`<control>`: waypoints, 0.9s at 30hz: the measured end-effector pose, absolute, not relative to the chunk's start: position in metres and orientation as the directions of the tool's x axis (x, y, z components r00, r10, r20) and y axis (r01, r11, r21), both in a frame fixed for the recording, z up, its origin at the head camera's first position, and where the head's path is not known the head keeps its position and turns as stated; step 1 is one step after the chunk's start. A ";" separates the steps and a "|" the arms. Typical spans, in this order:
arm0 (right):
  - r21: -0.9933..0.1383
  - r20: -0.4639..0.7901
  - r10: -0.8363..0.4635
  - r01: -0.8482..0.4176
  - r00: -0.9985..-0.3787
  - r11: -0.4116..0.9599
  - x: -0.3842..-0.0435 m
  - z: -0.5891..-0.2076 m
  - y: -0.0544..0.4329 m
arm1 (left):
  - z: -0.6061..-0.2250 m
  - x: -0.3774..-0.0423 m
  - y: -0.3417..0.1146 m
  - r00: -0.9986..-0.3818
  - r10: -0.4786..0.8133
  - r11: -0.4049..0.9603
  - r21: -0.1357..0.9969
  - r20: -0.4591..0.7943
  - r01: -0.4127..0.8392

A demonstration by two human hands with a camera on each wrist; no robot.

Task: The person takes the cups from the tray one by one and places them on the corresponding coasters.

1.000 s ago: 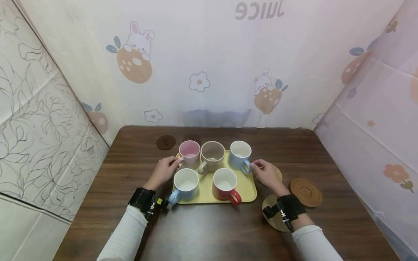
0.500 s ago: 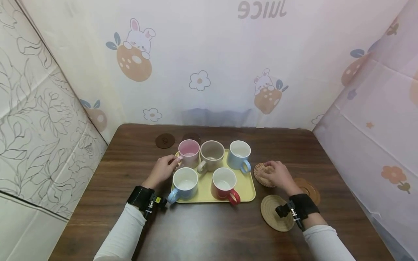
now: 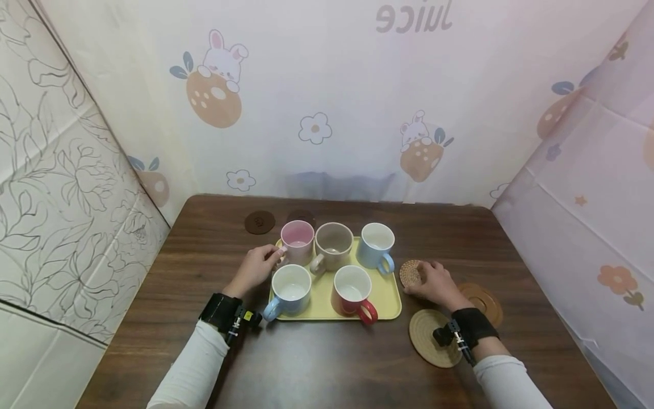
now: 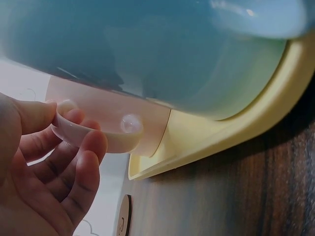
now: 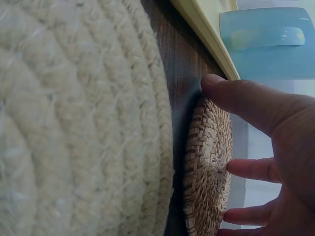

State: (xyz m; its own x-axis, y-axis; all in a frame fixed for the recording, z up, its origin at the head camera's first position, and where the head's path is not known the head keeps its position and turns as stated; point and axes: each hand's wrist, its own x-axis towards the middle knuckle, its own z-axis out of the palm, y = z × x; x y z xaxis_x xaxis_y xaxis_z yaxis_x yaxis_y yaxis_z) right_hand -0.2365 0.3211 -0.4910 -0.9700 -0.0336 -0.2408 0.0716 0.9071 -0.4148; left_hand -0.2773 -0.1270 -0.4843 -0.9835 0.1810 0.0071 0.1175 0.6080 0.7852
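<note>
Pink mug [image 3: 300, 249] stands upright, left hand [image 3: 254, 270] pinching its left-pointing handle [image 4: 119, 142], right hand [image 3: 436, 285] spread.

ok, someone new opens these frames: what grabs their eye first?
Probably the yellow tray at the head view's lower centre, bearing five mugs, with the red mug standing out at its front right. Next, the left grip, pinching the pink mug by its handle at the tray's back left. Then the right grip, touching a small woven coaster just right of the tray.
</note>
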 end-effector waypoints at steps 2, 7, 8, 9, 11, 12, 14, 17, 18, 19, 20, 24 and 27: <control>-0.416 -0.229 -0.032 0.068 -0.973 0.907 -0.236 -0.491 0.321 | -0.484 -0.278 -0.127 -0.984 0.177 0.602 0.790 0.008 0.115; -0.405 -0.236 -0.022 0.077 -0.972 0.911 -0.237 -0.490 0.320 | -0.485 -0.278 -0.127 -0.984 0.178 0.602 0.790 0.011 0.118; -0.401 -0.241 -0.020 0.081 -0.970 0.912 -0.237 -0.490 0.320 | -0.484 -0.278 -0.127 -0.984 0.179 0.605 0.787 0.012 0.120; -0.399 -0.248 -0.015 0.088 -0.969 0.913 -0.237 -0.490 0.320 | -0.484 -0.277 -0.127 -0.984 0.180 0.606 0.786 0.011 0.120; -0.393 -0.256 -0.011 0.094 -0.967 0.915 -0.238 -0.490 0.320 | -0.485 -0.277 -0.127 -0.984 0.178 0.605 0.788 0.007 0.116; -0.390 -0.260 -0.011 0.095 -0.966 0.916 -0.238 -0.490 0.320 | -0.485 -0.277 -0.127 -0.984 0.179 0.606 0.787 0.006 0.115; -0.385 -0.264 -0.006 0.100 -0.964 0.917 -0.238 -0.490 0.320 | -0.485 -0.277 -0.127 -0.984 0.177 0.605 0.788 -0.001 0.109; -0.380 -0.265 0.000 0.104 -0.964 0.919 -0.239 -0.489 0.320 | -0.484 -0.277 -0.128 -0.983 0.182 0.608 0.786 -0.006 0.108; -0.379 -0.263 0.000 0.103 -0.965 0.919 -0.239 -0.490 0.320 | -0.484 -0.278 -0.128 -0.983 0.186 0.609 0.786 -0.006 0.110; -0.379 -0.263 0.004 0.107 -0.965 0.919 -0.239 -0.490 0.320 | -0.484 -0.278 -0.128 -0.982 0.189 0.611 0.783 -0.005 0.114; -0.380 -0.262 0.005 0.108 -0.965 0.919 -0.239 -0.490 0.321 | -0.484 -0.279 -0.129 -0.981 0.195 0.613 0.781 -0.002 0.120; -0.377 -0.261 0.016 0.117 -0.965 0.919 -0.240 -0.491 0.321 | -0.483 -0.280 -0.130 -0.976 0.216 0.623 0.769 0.005 0.142; -0.376 -0.262 0.022 0.123 -0.965 0.918 -0.240 -0.491 0.320 | -0.482 -0.279 -0.130 -0.976 0.217 0.628 0.766 -0.006 0.135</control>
